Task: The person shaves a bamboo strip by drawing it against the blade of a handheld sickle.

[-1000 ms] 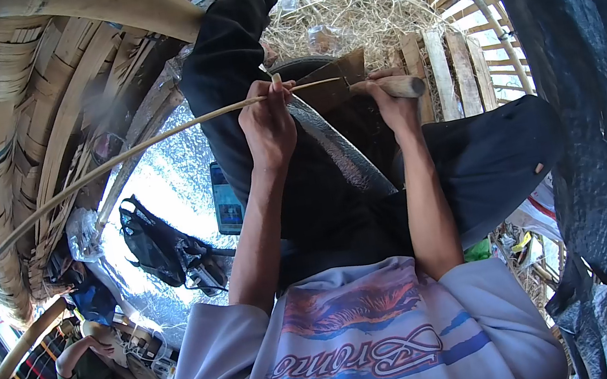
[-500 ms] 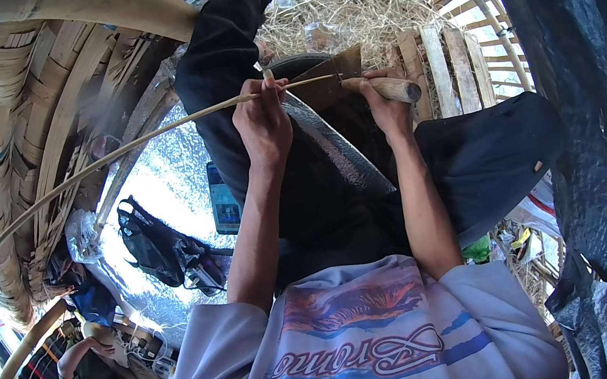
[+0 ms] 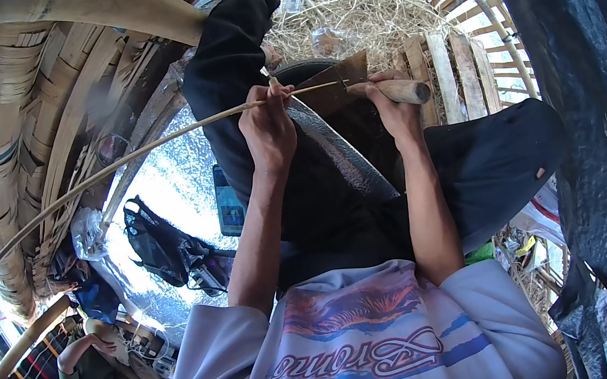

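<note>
My left hand is closed around a long, thin cane, which bows away to the far left. Its narrow tip lies against the broad, brownish blade of a knife. My right hand grips the blade tool near its thick, round wooden handle. A small pale peg-like piece sticks up at my left fingers; I cannot make out what it is. A shiny silvery strip lies slantwise over my dark trousers, between my forearms.
Dry straw and wooden slats are beyond my hands. A woven bamboo wall rises at left, dark plastic sheeting at right. A phone and black bag lie left of me. Another person is at lower left.
The view has shifted slightly, so both hands, the cane and the knife appear a little lower and farther right. Both grips stay the same.
</note>
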The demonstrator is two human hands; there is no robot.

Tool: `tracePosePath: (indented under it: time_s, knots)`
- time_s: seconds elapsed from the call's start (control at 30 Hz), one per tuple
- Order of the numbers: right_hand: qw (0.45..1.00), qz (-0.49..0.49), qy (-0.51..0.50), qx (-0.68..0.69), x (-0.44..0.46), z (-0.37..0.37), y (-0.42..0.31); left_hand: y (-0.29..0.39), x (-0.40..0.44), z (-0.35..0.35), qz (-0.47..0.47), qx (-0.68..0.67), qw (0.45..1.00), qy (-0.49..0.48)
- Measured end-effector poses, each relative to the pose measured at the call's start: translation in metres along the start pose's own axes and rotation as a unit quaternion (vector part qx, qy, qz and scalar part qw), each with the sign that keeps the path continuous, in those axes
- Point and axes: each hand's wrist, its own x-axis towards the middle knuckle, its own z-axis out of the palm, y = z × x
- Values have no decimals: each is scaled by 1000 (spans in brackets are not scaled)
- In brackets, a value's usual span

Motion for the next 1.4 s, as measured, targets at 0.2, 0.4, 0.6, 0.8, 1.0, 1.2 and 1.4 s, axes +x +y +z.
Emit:
tracePosePath:
  time_s: [0.2,0.4,0.6,0.8,1.0,1.2,1.4]
  knots:
    - [999,31,3,21,0,-1,1,2,2,-3,-12,28,1000,5]
    - [999,-45,-10,9,-6,3,-8,3,-2,-4,-5,8,1000,-2]
    - [995,-33,-24,-89,1,7,19,-1,-1,-2,10,6,1000,-7]
    - [996,-52,-12,-66,-1,10,38,-2,-1,-2,27,32,999,-19]
    - [998,-24,-36,-44,-4,3,-2,-2,0,-2,-6,-24,1000,1]
    - [990,-7,-40,-134,-7,11,18,-2,-1,1,1,-20,1000,-9]
    - [1000,19,-10,-20,-6,4,15,-6,-1,-2,20,15,1000,-10]
